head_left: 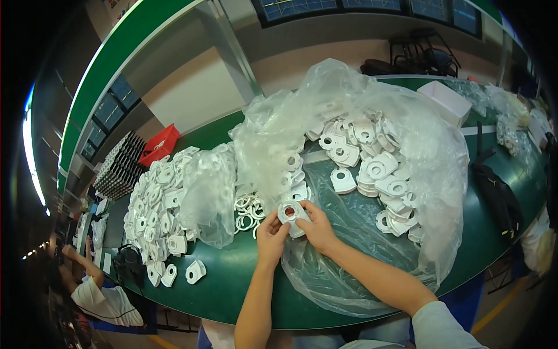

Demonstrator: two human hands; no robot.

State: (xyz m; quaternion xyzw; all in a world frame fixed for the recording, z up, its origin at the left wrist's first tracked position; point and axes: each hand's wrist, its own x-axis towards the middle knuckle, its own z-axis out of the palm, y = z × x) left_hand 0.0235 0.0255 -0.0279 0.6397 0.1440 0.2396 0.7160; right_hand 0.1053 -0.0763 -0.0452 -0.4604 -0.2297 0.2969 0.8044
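Between both hands, over the front middle of the green table, is a white plastic housing part with a round collar and a central hole. My left hand grips its left side, fingers bent around the edge. The fingers and thumb of my right hand close on its right side. Just left of the hands lie several loose white rings. Beyond and to the right, similar white parts are heaped in a large clear plastic bag, spread open on the table.
A tall heap of white parts stands on the left beside another clear bag. Behind it are a red bin and stacked dark trays. A white box and a black bag lie at right. Another person sits far left.
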